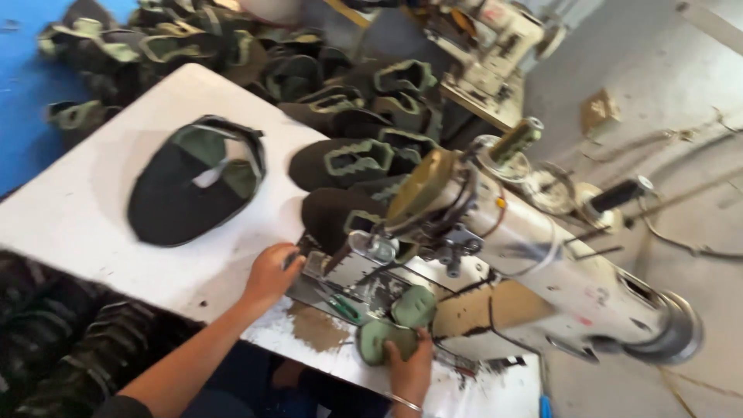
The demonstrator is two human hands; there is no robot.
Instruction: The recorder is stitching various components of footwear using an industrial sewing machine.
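Your right hand (410, 370) is clenched on the near end of a soft, padded green fabric piece (393, 325), thumb and fingers pinching its lower lobe at the front edge of the white worktable (85, 209). The piece has 2 rounded lobes, and its long axis runs up and slightly right from your grip toward the needle area of the grey-white industrial sewing machine (534, 255). So the free lobe lies ahead of your right hand, just beside the machine's metal bed.

Your left hand (271, 272) rests on the table to the left of that bed, fingers curled at its edge; whether it grips anything there you cannot tell from this view. It sits near the green piece but not touching it, so your right hand is the nearer one.

Farther left on the table lies 1 flat black and green shoe upper (193, 182), well apart from both hands. Behind it, a heap of dark stitched uppers (340, 101) spills past the table's far side.
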